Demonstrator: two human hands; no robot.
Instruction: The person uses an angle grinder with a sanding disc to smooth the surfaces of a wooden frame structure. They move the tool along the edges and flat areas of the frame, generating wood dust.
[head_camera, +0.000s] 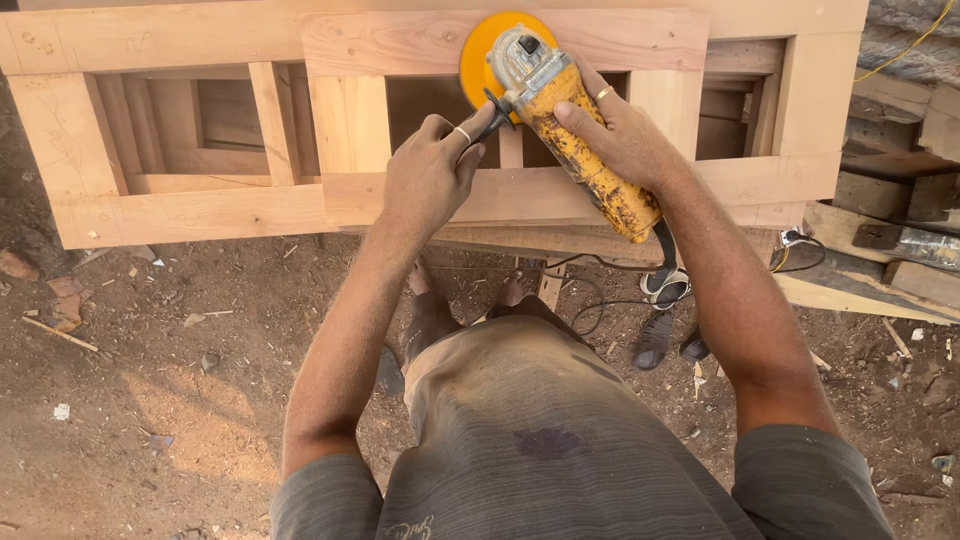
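Angle grinder (585, 150) sat on wooden frame (430, 110), orange disc (480, 50) against top rail. Right hand (625, 135) wrapped body, left hand (430, 175) clenched side handle. Sanding looked underway; lower rails apparently untouched.

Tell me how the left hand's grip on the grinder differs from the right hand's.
The left hand is closed in a fist around the thin black side handle; the right hand lies spread over the yellow grinder body. The left hand sits beside the orange disc, the right further back toward the cord. Both wear a ring and steady the one tool over the wooden frame.
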